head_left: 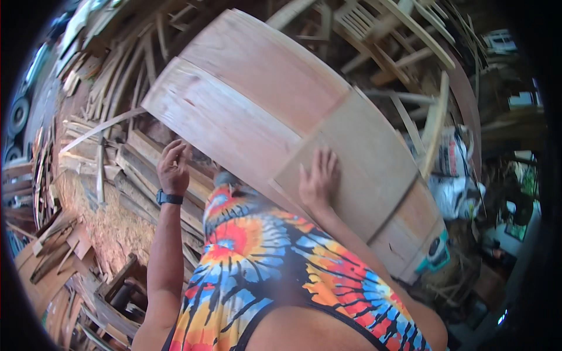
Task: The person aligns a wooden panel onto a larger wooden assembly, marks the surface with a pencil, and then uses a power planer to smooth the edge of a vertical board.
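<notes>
A long wooden board (252, 64), made of reddish and pale planks, lies slantwise in front of me. On its nearer right part rests a flat, tan wooden panel (363, 158), laid across it. My right hand (319, 178) is spread flat on this panel, palm down, gripping nothing. Beside the board's left edge my left hand (174, 167) is raised with loosely bent fingers, and I see nothing in it. A dark wristwatch (170, 198) is on the left wrist. At the board's near right end sits a teal and dark object (434, 253), its kind unclear.
Split timber and offcuts (146, 169) lie piled to the left, over a patch of sawdust-coloured ground (93, 213). Wooden chair-like frames (374, 35) stand beyond the board. White plastic sacks (456, 196) are at the right. Tyres (19, 114) show at the far left.
</notes>
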Demonstrator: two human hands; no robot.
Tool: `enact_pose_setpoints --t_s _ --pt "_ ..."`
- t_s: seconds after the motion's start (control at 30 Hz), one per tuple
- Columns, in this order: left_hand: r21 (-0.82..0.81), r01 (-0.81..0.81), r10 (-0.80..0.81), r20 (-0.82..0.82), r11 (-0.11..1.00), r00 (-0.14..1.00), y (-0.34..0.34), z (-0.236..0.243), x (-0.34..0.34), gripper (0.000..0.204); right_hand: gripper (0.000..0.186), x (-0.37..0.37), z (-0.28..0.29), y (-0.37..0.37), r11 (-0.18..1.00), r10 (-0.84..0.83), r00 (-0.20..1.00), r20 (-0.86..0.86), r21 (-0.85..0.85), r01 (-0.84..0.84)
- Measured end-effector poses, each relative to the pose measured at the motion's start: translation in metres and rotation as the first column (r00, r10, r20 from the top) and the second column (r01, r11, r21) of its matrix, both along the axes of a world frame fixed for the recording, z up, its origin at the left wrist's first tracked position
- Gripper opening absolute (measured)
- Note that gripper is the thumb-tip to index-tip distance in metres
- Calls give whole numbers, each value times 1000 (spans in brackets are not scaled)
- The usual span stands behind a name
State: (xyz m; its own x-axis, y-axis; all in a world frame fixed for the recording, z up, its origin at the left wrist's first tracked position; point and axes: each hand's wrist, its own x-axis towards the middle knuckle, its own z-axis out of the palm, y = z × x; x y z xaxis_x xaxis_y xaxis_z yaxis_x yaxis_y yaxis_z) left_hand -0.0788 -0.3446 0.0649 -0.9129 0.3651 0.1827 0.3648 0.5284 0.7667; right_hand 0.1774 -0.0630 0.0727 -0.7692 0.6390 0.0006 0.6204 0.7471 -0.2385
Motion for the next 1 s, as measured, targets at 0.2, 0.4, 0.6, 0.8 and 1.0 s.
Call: enact_pose_setpoints --t_s 0.2,0.4,0.6,0.8,1.0 --pt "-11 45 -46 -158 999 986 -11 18 -197 29 64 16 11 -1 999 -29 997 74 -10 30" --pt "-51 -18 -4 -412 999 911 -34 39 -458 24 67 4 23 4 982 -28 972 232 -175 70" --pt "-107 -177 154 -193 978 969 -1 64 -699 22 68 -33 79 18 964 94 877 471 -264 38" --pt "-281 -251 213 -161 926 964 53 66 -880 26 71 -59 84 29 919 87 700 709 -328 218" --pt "-537 -308 248 -183 785 951 79 58 -964 34 75 -69 84 30 823 -2 721 693 -408 395"
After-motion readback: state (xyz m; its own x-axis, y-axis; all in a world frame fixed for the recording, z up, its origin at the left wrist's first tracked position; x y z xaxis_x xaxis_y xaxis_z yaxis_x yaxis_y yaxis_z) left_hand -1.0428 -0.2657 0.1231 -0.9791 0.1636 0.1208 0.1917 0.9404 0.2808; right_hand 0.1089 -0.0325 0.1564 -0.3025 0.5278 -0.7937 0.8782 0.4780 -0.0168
